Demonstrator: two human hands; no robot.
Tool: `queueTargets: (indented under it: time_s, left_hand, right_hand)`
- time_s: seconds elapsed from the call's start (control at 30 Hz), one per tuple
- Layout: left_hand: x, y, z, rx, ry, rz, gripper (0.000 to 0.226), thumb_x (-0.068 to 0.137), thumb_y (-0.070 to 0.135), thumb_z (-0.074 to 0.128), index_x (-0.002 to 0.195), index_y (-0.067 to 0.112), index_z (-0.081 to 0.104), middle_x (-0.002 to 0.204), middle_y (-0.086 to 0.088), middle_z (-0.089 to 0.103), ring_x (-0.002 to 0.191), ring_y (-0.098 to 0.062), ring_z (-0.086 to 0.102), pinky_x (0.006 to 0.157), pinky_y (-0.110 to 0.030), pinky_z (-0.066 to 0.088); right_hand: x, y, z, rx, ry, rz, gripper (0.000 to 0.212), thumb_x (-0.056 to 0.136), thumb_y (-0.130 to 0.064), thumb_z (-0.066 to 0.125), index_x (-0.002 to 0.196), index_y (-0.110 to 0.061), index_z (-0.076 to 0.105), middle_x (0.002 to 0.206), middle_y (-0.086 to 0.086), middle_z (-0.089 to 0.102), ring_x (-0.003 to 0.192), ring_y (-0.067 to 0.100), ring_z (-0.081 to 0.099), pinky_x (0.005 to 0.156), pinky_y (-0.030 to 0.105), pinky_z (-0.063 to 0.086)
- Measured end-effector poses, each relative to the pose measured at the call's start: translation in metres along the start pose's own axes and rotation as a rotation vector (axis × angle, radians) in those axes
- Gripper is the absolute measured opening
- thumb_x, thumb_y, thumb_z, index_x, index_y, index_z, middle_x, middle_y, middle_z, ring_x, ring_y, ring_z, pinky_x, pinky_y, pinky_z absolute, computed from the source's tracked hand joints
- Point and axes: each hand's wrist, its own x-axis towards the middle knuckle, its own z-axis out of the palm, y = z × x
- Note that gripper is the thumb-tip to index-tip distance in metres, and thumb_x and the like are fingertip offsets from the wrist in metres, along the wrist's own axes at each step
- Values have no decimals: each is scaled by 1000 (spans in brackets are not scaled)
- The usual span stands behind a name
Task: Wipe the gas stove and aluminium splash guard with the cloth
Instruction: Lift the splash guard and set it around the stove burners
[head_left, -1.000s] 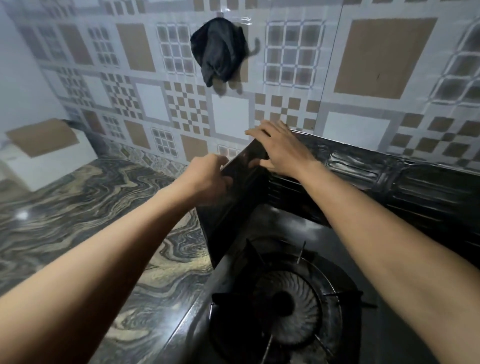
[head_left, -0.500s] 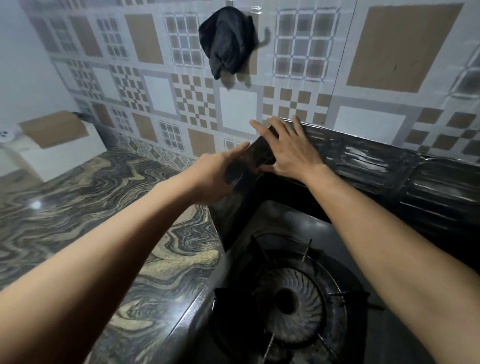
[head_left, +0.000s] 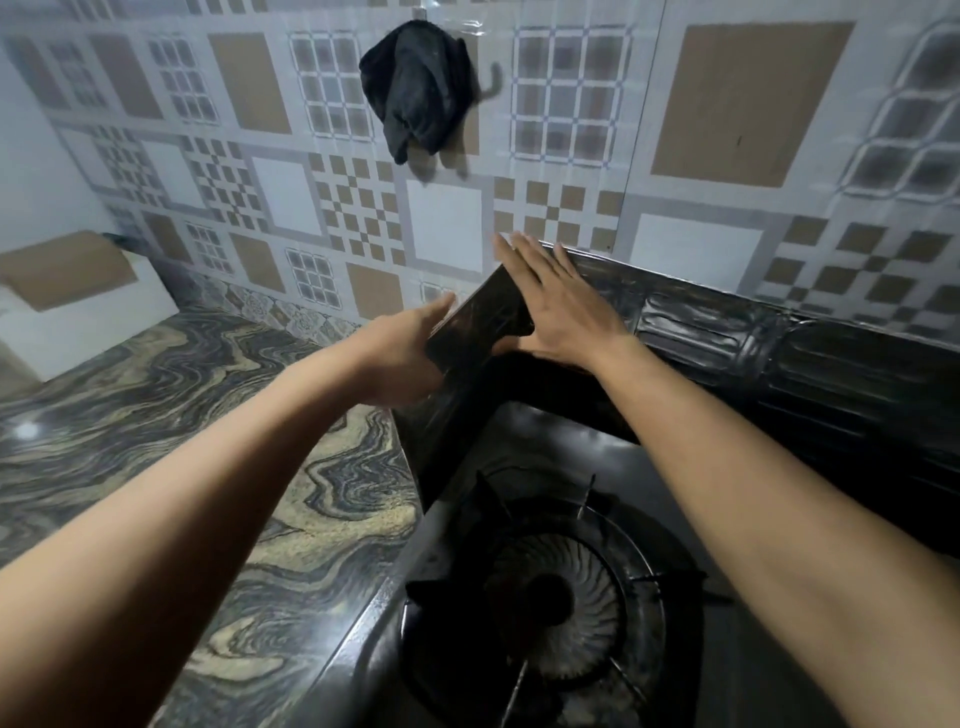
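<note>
A dark, greasy aluminium splash guard stands around the back and left side of the black gas stove. My left hand presses against the outer face of the guard's left panel near its top corner, fingers stretched out. My right hand lies flat with fingers spread on the inner side of the same corner. A dark cloth hangs on the tiled wall above, apart from both hands.
A marbled stone counter stretches to the left of the stove. A white box with a brown patch sits at its far left against the patterned tile wall.
Both hands have slid up and back along the guard's left panel toward its top corner. My left hand has opened from a curled grip to stretched fingers.
</note>
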Motion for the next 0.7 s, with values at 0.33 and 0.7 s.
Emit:
queueTargets:
  time_s: [0.33,0.7]
  left_hand:
    - [17,40,-17,-178,-190,-130,57,84,5,61,137,19,44,119,-13,63,88,-35,71,66,-49,62]
    - [43,43,4,-94,-92,51,83,83,-2,53,153,23,17,138,-16,54,127,-34,49,102,-41,40]
  right_hand:
    - [-75,46,-15,-550,-21,-7,51,88,-12,58,136,4,52,150,28,38,143,42,32,117,57,17]
    - [-64,75,11,-723,-157,-46,87,96,-35,52,156,-8,-4,161,21,-13,150,35,-12,122,49,-3]
